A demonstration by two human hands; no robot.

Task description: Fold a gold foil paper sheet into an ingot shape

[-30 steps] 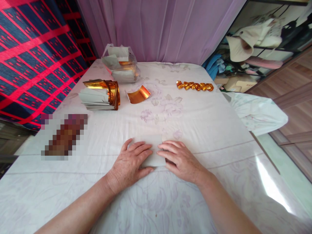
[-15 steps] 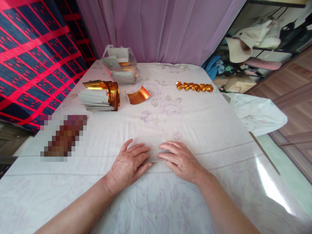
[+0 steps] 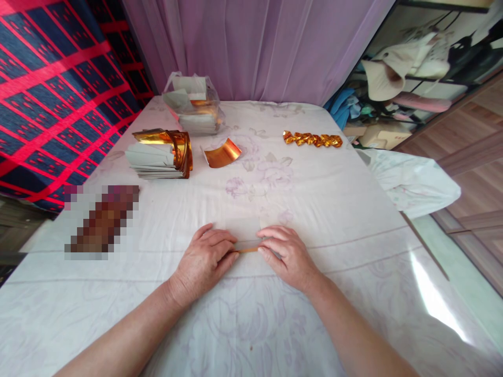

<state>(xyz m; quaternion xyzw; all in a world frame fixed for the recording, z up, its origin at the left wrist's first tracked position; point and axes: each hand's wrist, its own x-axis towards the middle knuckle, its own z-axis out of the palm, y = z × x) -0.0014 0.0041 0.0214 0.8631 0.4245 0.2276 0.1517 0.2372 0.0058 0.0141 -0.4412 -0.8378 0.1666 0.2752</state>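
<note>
A sheet of gold foil paper (image 3: 244, 229) lies pale side up on the cloth in front of me. Its near edge is turned up and shows a thin gold strip between my hands. My left hand (image 3: 210, 254) pinches that edge at the left, thumb below and fingers resting on the paper. At the right end my right hand (image 3: 288, 256) grips the same edge between thumb and fingers. The sheet's side corners are hidden under the fingers.
Farther back are a stack of foil papers (image 3: 161, 162), one curved gold sheet (image 3: 222, 154), a plastic bag of papers (image 3: 194, 107) and a row of folded gold pieces (image 3: 312, 139). A pixelated dark item (image 3: 104, 220) lies left on the flowered tablecloth (image 3: 251, 324).
The paper's near edge has been lifted and turned up, so a gold strip now shows. My thumbs have moved in against that edge, and both hands have closed on it.
</note>
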